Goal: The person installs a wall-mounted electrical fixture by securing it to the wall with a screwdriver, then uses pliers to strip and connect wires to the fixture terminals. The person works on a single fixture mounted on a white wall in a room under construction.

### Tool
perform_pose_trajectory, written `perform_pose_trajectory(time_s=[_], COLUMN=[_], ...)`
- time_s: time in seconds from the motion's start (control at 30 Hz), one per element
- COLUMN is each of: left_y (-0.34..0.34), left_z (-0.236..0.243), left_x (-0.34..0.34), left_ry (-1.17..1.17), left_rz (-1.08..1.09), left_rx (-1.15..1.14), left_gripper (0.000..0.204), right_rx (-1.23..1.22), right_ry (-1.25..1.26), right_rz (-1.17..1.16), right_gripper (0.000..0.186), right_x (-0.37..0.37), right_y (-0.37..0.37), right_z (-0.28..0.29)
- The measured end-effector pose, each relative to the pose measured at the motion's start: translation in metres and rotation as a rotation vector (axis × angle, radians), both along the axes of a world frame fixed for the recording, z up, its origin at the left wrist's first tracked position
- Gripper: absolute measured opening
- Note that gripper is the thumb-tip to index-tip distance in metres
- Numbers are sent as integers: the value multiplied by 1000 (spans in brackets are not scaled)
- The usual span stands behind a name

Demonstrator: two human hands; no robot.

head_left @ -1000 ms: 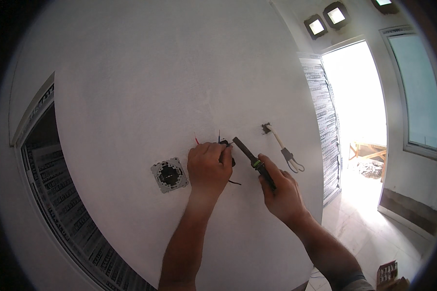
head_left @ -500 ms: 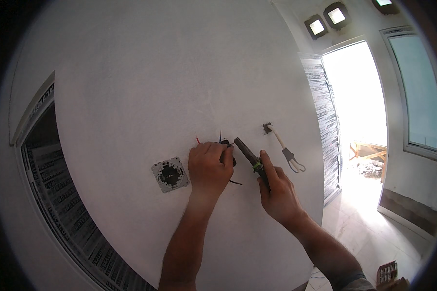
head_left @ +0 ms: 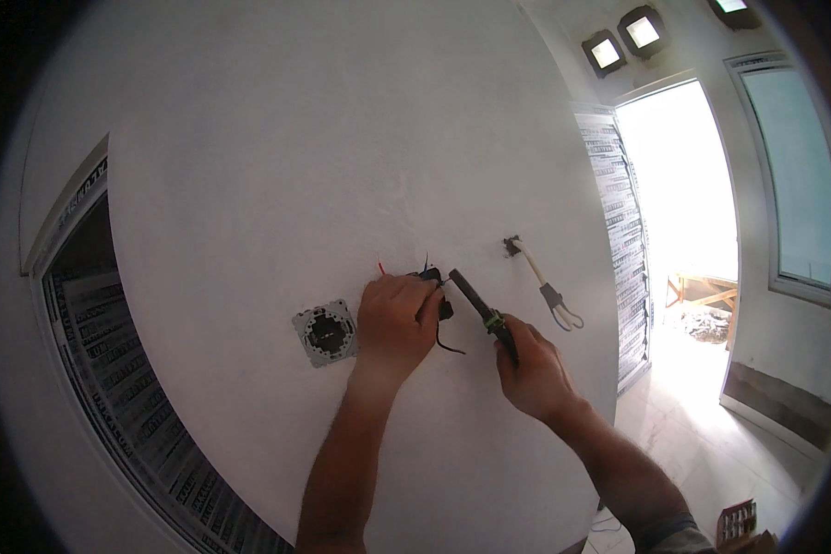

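Note:
My left hand (head_left: 395,314) is closed against the white wall, its fingertips pinching a thin wire beside a black box-like part (head_left: 446,307). A red wire end (head_left: 381,269) and a dark blue one (head_left: 426,262) stick up above the knuckles. A black wire (head_left: 451,348) curls out below. My right hand (head_left: 538,374) grips a hand tool (head_left: 475,300) with a long dark head and a green-and-black handle; its exact kind is unclear. The tool's tip is at or close to the pinched wire. My fingers partly hide the black part.
Left of my left hand, a grey socket frame (head_left: 327,333) is set in the wall. A white cable (head_left: 532,263) hangs from a wall hole at right. A dark doorway (head_left: 148,406) lies far left; a bright open doorway (head_left: 679,175) and a window (head_left: 797,175) are at right.
The tool tip has shifted slightly down and right in the picture. My right index finger, stretched along the tool before, is now curled round its handle. My left hand keeps its pinch.

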State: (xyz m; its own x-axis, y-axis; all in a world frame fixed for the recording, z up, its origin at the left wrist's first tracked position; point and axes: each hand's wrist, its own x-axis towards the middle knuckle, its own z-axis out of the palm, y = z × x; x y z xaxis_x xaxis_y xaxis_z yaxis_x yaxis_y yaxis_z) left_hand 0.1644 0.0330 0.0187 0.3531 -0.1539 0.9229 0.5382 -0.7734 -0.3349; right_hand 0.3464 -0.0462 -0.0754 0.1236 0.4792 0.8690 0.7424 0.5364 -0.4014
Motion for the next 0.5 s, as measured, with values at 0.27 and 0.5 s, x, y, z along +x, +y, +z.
perform_pose_trajectory(time_s=[0.27, 0.5], left_y=[7, 12], left_z=[3, 1], left_x=[-11, -1], left_ry=[85, 0], left_rz=[-32, -54], left_rx=[70, 119], left_gripper=[14, 8], right_rx=[-653, -719], right_ry=[266, 413], right_rz=[917, 1039], right_gripper=[35, 38], right_x=[38, 52], right_y=[4, 11], right_z=[24, 25])
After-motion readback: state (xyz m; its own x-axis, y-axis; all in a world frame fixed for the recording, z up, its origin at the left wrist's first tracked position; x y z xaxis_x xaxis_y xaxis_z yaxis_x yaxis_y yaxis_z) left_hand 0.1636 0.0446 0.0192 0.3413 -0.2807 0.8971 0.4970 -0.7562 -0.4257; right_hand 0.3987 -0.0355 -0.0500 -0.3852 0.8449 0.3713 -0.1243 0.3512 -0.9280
